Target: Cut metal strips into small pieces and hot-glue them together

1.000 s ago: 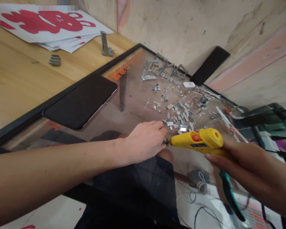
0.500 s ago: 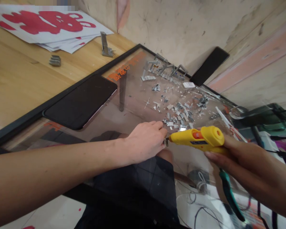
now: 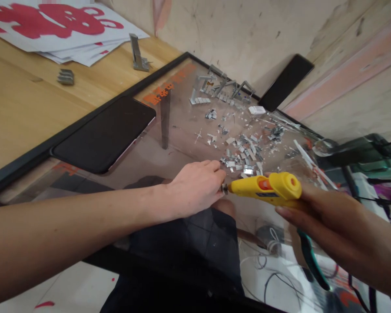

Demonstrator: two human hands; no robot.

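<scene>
My right hand (image 3: 303, 206) is wrapped round a yellow hot glue gun (image 3: 263, 188), its nozzle pointing left. Closed over the glass tabletop, my left hand (image 3: 200, 184) pinches a small metallic-looking piece (image 3: 224, 188), mostly hidden by the fingers. The nozzle tip meets or nearly meets that piece; I cannot tell which. Just beyond both hands lies a scatter of small silvery cut pieces (image 3: 246, 152). Further back on the glass are several grey frame-like parts (image 3: 226, 87).
A large phone (image 3: 106, 134) lies at the left of the glass table, and another dark phone (image 3: 286, 82) leans on the wall. Teal-handled pliers (image 3: 313, 261) are below my right hand. Red-printed papers (image 3: 68, 26) and a grey bracket (image 3: 137, 52) rest on the wooden surface.
The view has shifted slightly, so the surroundings appear a little higher and further left. Both hands keep their grips, and the glue gun's nozzle stays at the small piece.
</scene>
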